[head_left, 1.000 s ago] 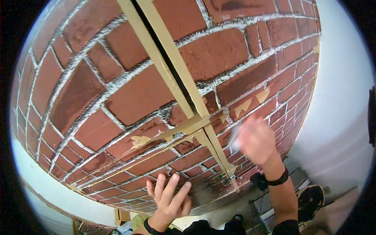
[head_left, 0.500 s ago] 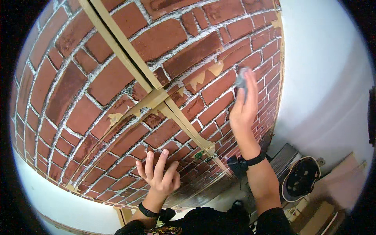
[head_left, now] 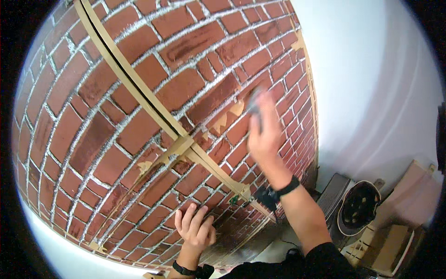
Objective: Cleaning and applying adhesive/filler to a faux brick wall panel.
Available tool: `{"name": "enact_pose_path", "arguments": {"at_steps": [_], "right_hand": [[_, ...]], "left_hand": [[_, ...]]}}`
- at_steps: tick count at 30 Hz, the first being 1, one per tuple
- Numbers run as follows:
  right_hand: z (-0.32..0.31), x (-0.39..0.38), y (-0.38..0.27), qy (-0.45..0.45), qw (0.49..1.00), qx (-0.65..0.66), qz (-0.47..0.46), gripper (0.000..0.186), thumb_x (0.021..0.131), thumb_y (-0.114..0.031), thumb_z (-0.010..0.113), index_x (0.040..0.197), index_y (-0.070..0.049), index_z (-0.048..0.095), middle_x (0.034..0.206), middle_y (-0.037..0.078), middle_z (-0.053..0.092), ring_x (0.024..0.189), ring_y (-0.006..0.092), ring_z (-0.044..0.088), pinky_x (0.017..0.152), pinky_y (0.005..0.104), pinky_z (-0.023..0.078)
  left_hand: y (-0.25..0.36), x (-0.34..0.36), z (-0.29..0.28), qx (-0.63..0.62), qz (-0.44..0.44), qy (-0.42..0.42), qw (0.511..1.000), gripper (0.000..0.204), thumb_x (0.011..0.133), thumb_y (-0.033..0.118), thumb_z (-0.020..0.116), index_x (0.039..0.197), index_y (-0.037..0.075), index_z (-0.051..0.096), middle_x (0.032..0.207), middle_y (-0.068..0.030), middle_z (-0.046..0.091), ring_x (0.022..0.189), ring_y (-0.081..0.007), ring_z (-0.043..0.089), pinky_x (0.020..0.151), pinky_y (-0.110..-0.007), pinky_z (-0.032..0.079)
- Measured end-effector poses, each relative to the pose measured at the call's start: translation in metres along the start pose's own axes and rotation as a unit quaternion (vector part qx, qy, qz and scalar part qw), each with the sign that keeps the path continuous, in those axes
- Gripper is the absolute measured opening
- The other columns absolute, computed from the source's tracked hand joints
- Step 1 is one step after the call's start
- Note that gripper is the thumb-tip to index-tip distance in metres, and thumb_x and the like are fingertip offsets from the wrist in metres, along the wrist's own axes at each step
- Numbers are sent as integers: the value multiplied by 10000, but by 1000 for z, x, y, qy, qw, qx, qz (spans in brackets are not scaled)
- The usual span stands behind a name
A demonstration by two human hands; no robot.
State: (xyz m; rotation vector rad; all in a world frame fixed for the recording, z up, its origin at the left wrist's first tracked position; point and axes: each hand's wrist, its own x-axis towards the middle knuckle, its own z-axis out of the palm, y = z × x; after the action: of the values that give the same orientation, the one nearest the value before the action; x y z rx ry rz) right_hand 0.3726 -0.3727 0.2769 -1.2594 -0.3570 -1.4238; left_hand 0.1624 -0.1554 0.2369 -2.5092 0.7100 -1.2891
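Observation:
A brick-patterned panel point(head_left: 181, 88) in red with pale joints stands in front of me. Its surface is torn in places, and tan patches point(head_left: 220, 122) show through near the middle. My right hand point(head_left: 267, 132), smeared by motion, grips a small grey object point(head_left: 254, 102) at the panel, just right of these patches. The blur hides what kind of object it is. My left hand point(head_left: 197, 228) rests lower on the panel, fingers outstretched and slightly bent, holding nothing that I can see. Tan strips with a dark gap point(head_left: 132, 81) between them cross the panel diagonally.
A white wall point(head_left: 353, 83) meets the panel's right edge. At the lower right stand a round tub with dark contents point(head_left: 360, 208), a grey ridged case point(head_left: 331, 195) and a cardboard box point(head_left: 392, 249). A small green piece point(head_left: 233, 200) sits by the lower strip.
The whole view has shifted, so the panel appears lower and further left. My right hand has moved left, nearer the torn patches, with the grey object. My left hand stays at the panel.

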Motion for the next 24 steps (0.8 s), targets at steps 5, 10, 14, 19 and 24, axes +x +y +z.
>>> {"name": "enact_pose_path", "arguments": {"at_steps": [5, 10, 14, 19, 24], "right_hand": [[-21, -46, -12, -212, 918, 13, -336, 299, 890, -115, 605, 1184, -71, 640, 1301, 162, 611, 1252, 317, 565, 1084, 452, 424], [-19, -63, 1, 10, 992, -58, 113, 380, 935, 6, 474, 1302, 94, 515, 1381, 259, 509, 1315, 430, 453, 1118, 497, 340], [-19, -133, -56, -174, 979, 36, -99, 335, 903, -28, 542, 1231, -4, 608, 1316, 183, 587, 1271, 389, 524, 1111, 513, 360], [-3, -140, -72, -177, 970, 24, -162, 342, 918, -74, 581, 1259, -57, 600, 1339, 155, 589, 1293, 384, 513, 1097, 514, 378], [22, -179, -156, -208, 966, 3, -155, 302, 927, -73, 599, 1227, -43, 622, 1344, 152, 587, 1282, 400, 517, 1118, 519, 348]], "left_hand": [[6, 3, 5, -19, -9, 31, 999, 150, 699, 130, 612, 825, 135, 694, 1079, -64, 702, 1188, -314, 571, 1119, -526, 282], [4, -5, -2, -100, -34, 12, 994, 156, 699, 79, 591, 831, 104, 671, 1040, -72, 702, 1125, -322, 608, 1135, -551, 262], [4, -11, 0, -213, -16, 0, 977, 134, 679, 83, 619, 806, 64, 659, 895, -71, 693, 896, -254, 675, 1077, -535, 356], [-5, -49, -16, -316, -56, -21, 947, 172, 634, 6, 630, 804, 18, 653, 846, -106, 663, 842, -276, 660, 881, -459, 545], [-23, -120, -60, -308, -128, -29, 942, 206, 604, -30, 618, 806, 1, 648, 834, -123, 650, 820, -302, 658, 809, -416, 575]]}}
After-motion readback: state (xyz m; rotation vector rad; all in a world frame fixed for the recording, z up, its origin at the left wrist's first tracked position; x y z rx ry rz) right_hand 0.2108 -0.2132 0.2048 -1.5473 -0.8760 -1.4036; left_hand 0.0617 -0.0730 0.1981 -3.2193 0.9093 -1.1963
